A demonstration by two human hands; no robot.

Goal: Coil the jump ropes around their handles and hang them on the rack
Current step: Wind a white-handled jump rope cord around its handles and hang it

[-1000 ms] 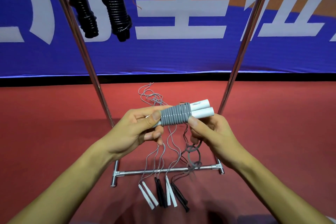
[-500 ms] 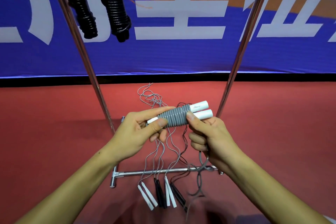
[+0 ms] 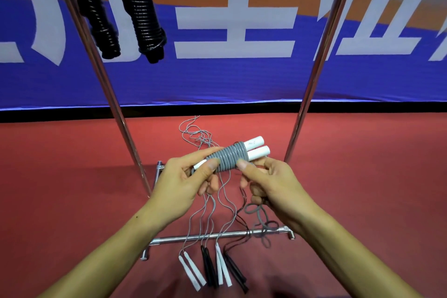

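- Done so far, judging by the top rail: two black jump ropes wound tight round their black handles (image 3: 142,17), hanging side by side from the chrome metal rack (image 3: 316,63) at upper left; the nearer-left bundle (image 3: 100,19) partly behind the rack's left upright
- In hand now: a pair of white plastic handles bound together by thick grey rope coils (image 3: 229,158), held level in front of the rack, above the red floor (image 3: 72,176); white handle ends poking out past the coils at upper right, one white tip showing at the left
- Left hand (image 3: 186,181): thumb and curled fingers pinching the left end of the bundle
- Right hand (image 3: 271,184): thumb pressed on the right edge of the coils, fingers curled beneath; a loose grey rope tail (image 3: 260,219) dangling below toward the rack's base bar, apparently running from this hand, exact hold hidden
- Judged stage: winding nearly finished, only the short tail left to wrap or tuck, then hanging
- Still to do: thin-corded ropes with slim white and black handles (image 3: 212,266) lying uncoiled on the floor, cords tangled (image 3: 200,135) across the base bar (image 3: 205,237); count unclear, seemingly four
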